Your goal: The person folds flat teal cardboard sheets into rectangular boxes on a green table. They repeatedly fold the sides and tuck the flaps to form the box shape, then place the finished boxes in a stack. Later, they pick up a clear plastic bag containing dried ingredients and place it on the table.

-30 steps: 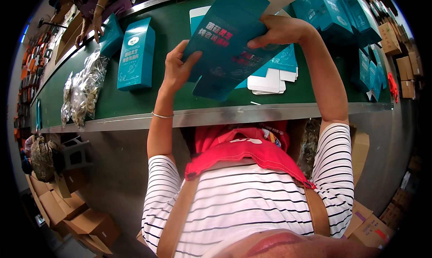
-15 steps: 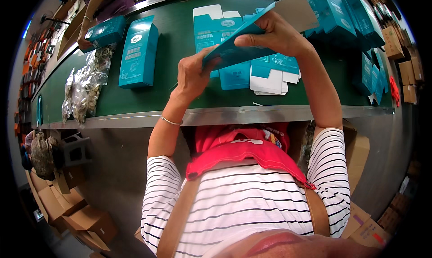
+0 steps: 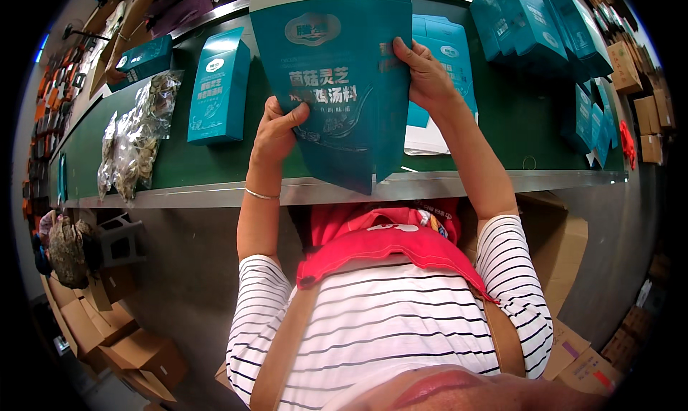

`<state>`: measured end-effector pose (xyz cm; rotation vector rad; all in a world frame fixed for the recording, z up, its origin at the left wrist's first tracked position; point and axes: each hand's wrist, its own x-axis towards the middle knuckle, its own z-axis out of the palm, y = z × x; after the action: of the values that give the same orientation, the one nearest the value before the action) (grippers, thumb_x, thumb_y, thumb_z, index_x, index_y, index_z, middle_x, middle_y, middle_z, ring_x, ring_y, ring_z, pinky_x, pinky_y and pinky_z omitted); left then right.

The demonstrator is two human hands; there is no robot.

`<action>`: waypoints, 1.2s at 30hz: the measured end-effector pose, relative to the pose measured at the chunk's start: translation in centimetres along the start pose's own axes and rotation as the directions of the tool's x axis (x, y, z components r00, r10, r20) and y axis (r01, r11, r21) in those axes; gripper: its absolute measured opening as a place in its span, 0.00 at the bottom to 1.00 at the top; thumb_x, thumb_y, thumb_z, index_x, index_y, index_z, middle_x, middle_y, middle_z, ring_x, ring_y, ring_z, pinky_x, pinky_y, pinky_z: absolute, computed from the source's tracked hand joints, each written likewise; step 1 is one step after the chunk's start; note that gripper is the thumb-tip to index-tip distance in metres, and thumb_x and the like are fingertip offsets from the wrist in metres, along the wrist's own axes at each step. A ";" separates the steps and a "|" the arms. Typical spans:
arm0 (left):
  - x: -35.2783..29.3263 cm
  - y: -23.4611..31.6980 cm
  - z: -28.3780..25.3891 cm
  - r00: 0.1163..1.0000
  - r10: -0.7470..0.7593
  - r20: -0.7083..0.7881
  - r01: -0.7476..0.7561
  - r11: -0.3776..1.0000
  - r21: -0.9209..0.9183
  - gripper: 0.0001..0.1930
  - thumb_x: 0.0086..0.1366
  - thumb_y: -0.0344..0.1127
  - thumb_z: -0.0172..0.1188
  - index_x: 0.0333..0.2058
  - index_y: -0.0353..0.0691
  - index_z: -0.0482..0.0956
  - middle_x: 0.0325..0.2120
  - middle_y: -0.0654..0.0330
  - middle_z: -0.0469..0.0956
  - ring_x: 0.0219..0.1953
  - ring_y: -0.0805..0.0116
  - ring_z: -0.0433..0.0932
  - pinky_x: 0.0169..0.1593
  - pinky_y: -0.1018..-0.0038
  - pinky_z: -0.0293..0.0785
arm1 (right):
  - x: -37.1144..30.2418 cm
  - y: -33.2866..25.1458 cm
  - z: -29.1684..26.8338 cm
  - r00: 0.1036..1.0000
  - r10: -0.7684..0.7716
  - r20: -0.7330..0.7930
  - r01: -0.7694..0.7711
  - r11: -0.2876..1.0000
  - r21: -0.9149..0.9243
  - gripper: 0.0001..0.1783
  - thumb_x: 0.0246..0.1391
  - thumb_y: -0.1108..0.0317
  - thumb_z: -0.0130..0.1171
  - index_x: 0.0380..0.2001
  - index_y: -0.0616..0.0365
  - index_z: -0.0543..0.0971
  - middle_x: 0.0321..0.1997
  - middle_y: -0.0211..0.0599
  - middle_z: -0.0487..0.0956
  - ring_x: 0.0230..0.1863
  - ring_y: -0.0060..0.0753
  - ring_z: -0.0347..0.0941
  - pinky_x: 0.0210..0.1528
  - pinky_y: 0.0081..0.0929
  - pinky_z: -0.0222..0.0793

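Observation:
Between my two hands a teal carton (image 3: 333,103) is held up, its printed front panel facing me and a narrower side panel turned to the right. White flaps stick out at its top. My left hand (image 3: 278,128) grips its left edge, thumb on the front. At the right edge, my right hand (image 3: 426,74) is closed on the side panel, thumb in front. Behind the carton, flat teal carton blanks (image 3: 448,67) lie stacked on the green table. A standing teal box (image 3: 217,88) is left of my left hand.
Clear plastic packets of dried pieces (image 3: 140,135) lie at the left of the table (image 3: 502,142). Beyond them another person's hand (image 3: 115,74) touches a teal box (image 3: 145,58). Several formed teal boxes (image 3: 527,27) crowd the far right. Brown cartons (image 3: 140,354) sit on the floor.
The carton has turned from a slanted, flattened sheet to face me and opened into panels. My right hand has come lower. The other person's box has shifted left.

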<state>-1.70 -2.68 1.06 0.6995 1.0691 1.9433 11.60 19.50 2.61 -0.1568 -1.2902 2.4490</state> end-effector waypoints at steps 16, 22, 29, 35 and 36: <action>-1.4 -3.5 -0.4 0.949 0.206 -0.239 -0.105 0.921 0.376 0.16 0.57 0.25 0.62 0.45 0.33 0.74 0.39 0.58 0.78 0.41 0.71 0.76 0.49 0.74 0.72 | 0.1 0.6 2.4 0.866 -0.487 0.111 0.384 0.506 -0.772 0.49 0.48 0.58 0.67 0.66 0.49 0.47 0.59 0.44 0.64 0.57 0.38 0.64 0.56 0.34 0.67; -1.6 0.5 3.8 0.919 0.392 -0.035 -0.341 0.839 0.425 0.35 0.50 0.30 0.69 0.56 0.37 0.62 0.48 0.54 0.68 0.47 0.65 0.72 0.49 0.70 0.73 | -0.8 -0.1 3.8 0.791 -0.475 0.385 0.503 0.148 -0.852 0.58 0.38 0.57 0.72 0.67 0.38 0.45 0.54 0.42 0.60 0.59 0.48 0.56 0.54 0.41 0.66; 2.3 1.5 1.9 0.805 0.592 0.027 -0.513 0.674 0.532 0.27 0.62 0.57 0.52 0.50 0.41 0.71 0.55 0.55 0.66 0.58 0.60 0.64 0.60 0.61 0.61 | -1.2 -1.8 4.5 0.854 -0.280 0.439 0.502 0.221 -0.836 0.35 0.40 0.58 0.70 0.52 0.47 0.67 0.53 0.41 0.62 0.60 0.48 0.55 0.57 0.44 0.62; 2.3 0.7 2.5 0.766 0.642 0.043 -0.474 0.518 0.712 0.16 0.68 0.40 0.44 0.41 0.35 0.76 0.49 0.48 0.72 0.55 0.60 0.68 0.58 0.69 0.59 | -1.0 -0.6 3.9 0.703 -0.498 0.509 0.570 -0.033 -0.821 0.26 0.46 0.65 0.67 0.48 0.50 0.66 0.56 0.42 0.65 0.65 0.46 0.54 0.60 0.40 0.60; 2.4 0.6 2.9 0.750 0.661 0.027 -0.503 0.544 0.672 0.18 0.68 0.43 0.44 0.45 0.35 0.71 0.48 0.48 0.72 0.55 0.61 0.68 0.57 0.69 0.60 | -1.0 -0.3 3.9 0.706 -0.537 0.461 0.594 0.097 -0.798 0.28 0.47 0.66 0.67 0.49 0.50 0.64 0.55 0.41 0.66 0.64 0.44 0.55 0.60 0.39 0.60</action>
<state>-1.02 0.37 3.24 1.3931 1.8976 2.2393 11.53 16.27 5.07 0.1366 -2.1116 0.8029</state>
